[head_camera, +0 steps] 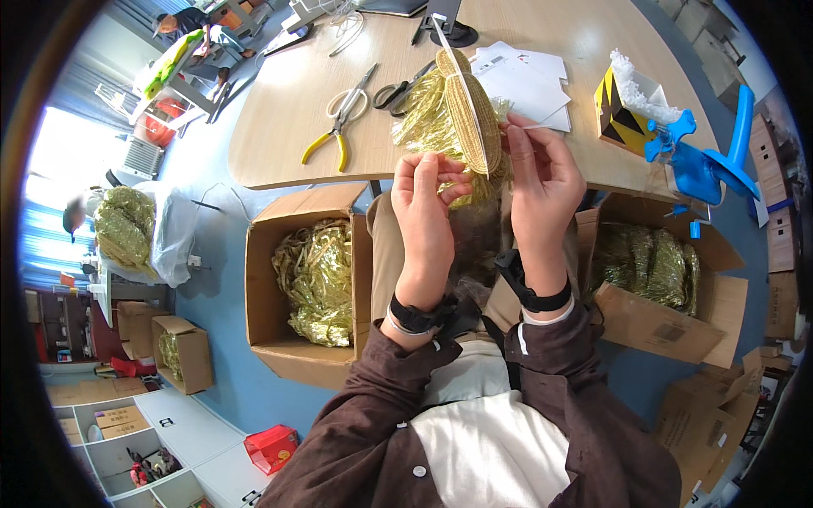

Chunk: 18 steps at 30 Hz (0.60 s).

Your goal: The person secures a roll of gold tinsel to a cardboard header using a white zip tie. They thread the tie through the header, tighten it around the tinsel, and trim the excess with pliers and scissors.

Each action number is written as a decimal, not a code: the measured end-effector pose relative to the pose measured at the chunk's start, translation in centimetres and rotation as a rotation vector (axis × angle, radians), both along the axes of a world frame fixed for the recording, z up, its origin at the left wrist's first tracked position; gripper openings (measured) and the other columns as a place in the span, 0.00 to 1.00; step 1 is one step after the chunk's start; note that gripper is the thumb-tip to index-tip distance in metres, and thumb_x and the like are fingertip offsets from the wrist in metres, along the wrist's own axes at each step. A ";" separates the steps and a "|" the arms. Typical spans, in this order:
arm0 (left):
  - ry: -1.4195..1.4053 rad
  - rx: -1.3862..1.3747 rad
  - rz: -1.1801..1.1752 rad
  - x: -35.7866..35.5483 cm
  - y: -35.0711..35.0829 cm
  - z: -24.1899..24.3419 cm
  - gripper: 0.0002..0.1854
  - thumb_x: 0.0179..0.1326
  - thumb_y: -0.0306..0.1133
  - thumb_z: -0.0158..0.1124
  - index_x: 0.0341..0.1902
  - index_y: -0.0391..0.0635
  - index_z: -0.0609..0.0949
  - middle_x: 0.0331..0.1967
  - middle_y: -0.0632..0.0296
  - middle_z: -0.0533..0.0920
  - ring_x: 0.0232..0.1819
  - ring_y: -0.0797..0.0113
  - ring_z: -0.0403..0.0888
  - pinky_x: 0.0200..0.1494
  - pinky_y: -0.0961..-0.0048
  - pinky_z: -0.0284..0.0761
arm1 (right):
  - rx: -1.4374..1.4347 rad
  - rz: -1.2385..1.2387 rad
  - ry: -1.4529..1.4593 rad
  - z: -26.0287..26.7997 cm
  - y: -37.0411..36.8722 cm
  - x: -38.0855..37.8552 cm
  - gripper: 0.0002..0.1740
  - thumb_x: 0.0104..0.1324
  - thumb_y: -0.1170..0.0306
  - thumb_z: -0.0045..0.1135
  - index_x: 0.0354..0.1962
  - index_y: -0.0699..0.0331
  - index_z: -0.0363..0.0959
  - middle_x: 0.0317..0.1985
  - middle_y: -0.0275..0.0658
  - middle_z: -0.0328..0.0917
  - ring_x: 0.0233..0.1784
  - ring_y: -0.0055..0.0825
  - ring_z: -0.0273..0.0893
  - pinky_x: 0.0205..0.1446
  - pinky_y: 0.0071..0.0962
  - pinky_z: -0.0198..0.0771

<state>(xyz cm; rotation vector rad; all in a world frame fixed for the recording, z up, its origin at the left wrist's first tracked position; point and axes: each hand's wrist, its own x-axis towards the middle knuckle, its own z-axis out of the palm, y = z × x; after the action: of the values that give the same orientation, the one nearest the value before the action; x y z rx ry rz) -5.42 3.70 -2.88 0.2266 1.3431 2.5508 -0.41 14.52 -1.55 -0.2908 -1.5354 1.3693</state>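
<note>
A flat oval piece of stitched gold braid (470, 120) stands on edge over the table's front edge, with a thin white strip along it. Gold tinsel fringe (429, 114) spreads beside and below it. My left hand (427, 190) is at its lower left, fingers curled; whether they pinch a strand I cannot tell. My right hand (543, 165) is at its right side, thumb and forefinger pinched together at the fringe, with a thin pale strip by the fingertips. Yellow-handled pliers (340, 130) and scissors with pale loops (350, 105) lie overlapping to the left; black-handled scissors (394, 95) lie partly under the fringe.
White papers (521, 82) lie behind my right hand. A blue tape-dispenser-like device (695, 159) and a yellow-black box of white filling (619, 117) stand at the right. Cardboard boxes of gold tinsel flank my legs, left (305, 365) and right (660, 317). A person (190, 38) sits far left.
</note>
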 end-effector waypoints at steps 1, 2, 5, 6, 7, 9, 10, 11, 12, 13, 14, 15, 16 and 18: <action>0.005 0.007 -0.003 0.0 0.0 0.0 0.09 0.79 0.35 0.55 0.44 0.43 0.76 0.36 0.59 0.84 0.35 0.73 0.83 0.38 0.75 0.84 | -0.005 0.009 0.012 0.0 0.0 0.0 0.08 0.74 0.75 0.62 0.47 0.72 0.82 0.44 0.38 0.87 0.41 0.17 0.82 0.46 0.20 0.78; 0.002 0.021 -0.003 0.0 0.0 0.0 0.09 0.79 0.35 0.55 0.44 0.43 0.76 0.36 0.59 0.84 0.35 0.74 0.83 0.38 0.75 0.84 | -0.012 0.018 0.026 0.0 0.0 0.0 0.09 0.74 0.75 0.62 0.47 0.72 0.82 0.44 0.38 0.88 0.41 0.16 0.82 0.47 0.19 0.78; 0.019 0.050 -0.016 0.0 -0.1 0.1 0.09 0.79 0.36 0.55 0.45 0.43 0.77 0.37 0.59 0.84 0.36 0.74 0.82 0.38 0.75 0.84 | -0.052 0.056 0.041 0.1 -0.2 0.0 0.09 0.74 0.74 0.62 0.47 0.72 0.82 0.44 0.39 0.88 0.42 0.17 0.83 0.46 0.19 0.78; 0.040 0.039 -0.027 -0.1 -0.1 0.3 0.10 0.79 0.37 0.54 0.46 0.43 0.76 0.38 0.59 0.84 0.36 0.75 0.82 0.38 0.75 0.84 | -0.073 0.070 0.043 0.1 -0.4 0.0 0.09 0.74 0.74 0.62 0.47 0.72 0.82 0.44 0.39 0.88 0.42 0.17 0.83 0.46 0.19 0.78; -0.011 -0.005 -0.029 -0.2 -0.2 0.5 0.10 0.79 0.37 0.55 0.48 0.43 0.76 0.40 0.59 0.83 0.36 0.75 0.82 0.39 0.76 0.84 | -0.060 0.068 0.016 0.1 -0.6 0.0 0.08 0.74 0.75 0.63 0.47 0.71 0.82 0.43 0.39 0.88 0.41 0.18 0.83 0.46 0.20 0.78; -0.031 0.096 -0.087 0.0 -0.3 0.9 0.11 0.79 0.37 0.57 0.52 0.42 0.74 0.42 0.59 0.83 0.37 0.76 0.82 0.39 0.76 0.84 | -0.030 0.061 -0.038 0.3 -0.8 0.1 0.08 0.73 0.76 0.63 0.46 0.70 0.82 0.43 0.40 0.88 0.41 0.20 0.84 0.46 0.21 0.78; -0.054 0.150 -0.113 0.1 -0.3 1.0 0.12 0.78 0.37 0.58 0.55 0.42 0.73 0.43 0.59 0.83 0.37 0.76 0.82 0.39 0.76 0.84 | 0.012 0.035 -0.044 0.4 -0.8 0.1 0.07 0.72 0.76 0.63 0.46 0.70 0.82 0.43 0.40 0.88 0.41 0.21 0.84 0.46 0.22 0.78; -0.061 0.099 -0.113 0.1 -0.2 1.1 0.13 0.78 0.36 0.59 0.56 0.42 0.72 0.44 0.59 0.83 0.37 0.76 0.82 0.39 0.76 0.84 | 0.055 0.011 -0.055 0.4 -0.7 0.2 0.07 0.71 0.77 0.64 0.46 0.69 0.83 0.43 0.41 0.88 0.41 0.22 0.84 0.46 0.23 0.78; -0.044 0.065 -0.116 0.2 -0.1 1.1 0.15 0.77 0.35 0.61 0.58 0.42 0.70 0.44 0.59 0.82 0.38 0.76 0.82 0.39 0.77 0.84 | 0.104 -0.014 -0.069 0.5 -0.7 0.2 0.07 0.71 0.77 0.64 0.45 0.69 0.83 0.43 0.41 0.88 0.41 0.24 0.84 0.46 0.23 0.79; -0.029 0.030 -0.118 0.2 -0.1 1.0 0.17 0.76 0.34 0.63 0.60 0.42 0.69 0.45 0.60 0.82 0.38 0.77 0.82 0.39 0.77 0.84 | 0.132 -0.040 -0.056 0.5 -0.5 0.1 0.07 0.71 0.78 0.64 0.45 0.69 0.83 0.43 0.41 0.88 0.41 0.24 0.84 0.46 0.24 0.79; -0.051 0.107 -0.149 0.3 -0.2 1.0 0.23 0.73 0.30 0.66 0.64 0.41 0.67 0.44 0.60 0.82 0.38 0.77 0.81 0.41 0.78 0.82 | 0.167 -0.068 -0.044 0.5 -0.4 0.1 0.07 0.70 0.78 0.64 0.45 0.69 0.83 0.43 0.41 0.88 0.41 0.25 0.84 0.47 0.24 0.79; -0.050 0.085 -0.161 0.2 -0.2 0.9 0.23 0.73 0.30 0.64 0.66 0.40 0.67 0.47 0.59 0.82 0.41 0.76 0.81 0.43 0.78 0.81 | 0.201 -0.094 -0.033 0.4 -0.2 0.0 0.07 0.70 0.78 0.64 0.45 0.69 0.83 0.43 0.41 0.88 0.41 0.25 0.84 0.47 0.25 0.79; -0.023 0.086 -0.184 0.1 -0.2 0.8 0.24 0.74 0.30 0.63 0.68 0.40 0.67 0.51 0.59 0.81 0.45 0.75 0.80 0.45 0.77 0.79 | 0.204 -0.094 -0.028 0.3 -0.1 0.0 0.07 0.70 0.78 0.64 0.45 0.69 0.83 0.43 0.41 0.88 0.41 0.25 0.84 0.47 0.24 0.79; -0.010 0.091 -0.191 0.1 -0.2 0.7 0.26 0.73 0.29 0.64 0.69 0.40 0.67 0.52 0.59 0.81 0.46 0.75 0.80 0.47 0.77 0.78 | 0.213 -0.094 -0.018 0.1 0.0 0.0 0.07 0.70 0.78 0.64 0.45 0.69 0.83 0.43 0.41 0.87 0.41 0.24 0.84 0.48 0.24 0.79</action>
<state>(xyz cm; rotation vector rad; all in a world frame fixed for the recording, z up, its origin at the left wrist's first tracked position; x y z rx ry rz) -5.35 3.54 -2.22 0.3410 1.1439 2.4512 -0.46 14.52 -1.45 -0.2399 -1.6458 1.1228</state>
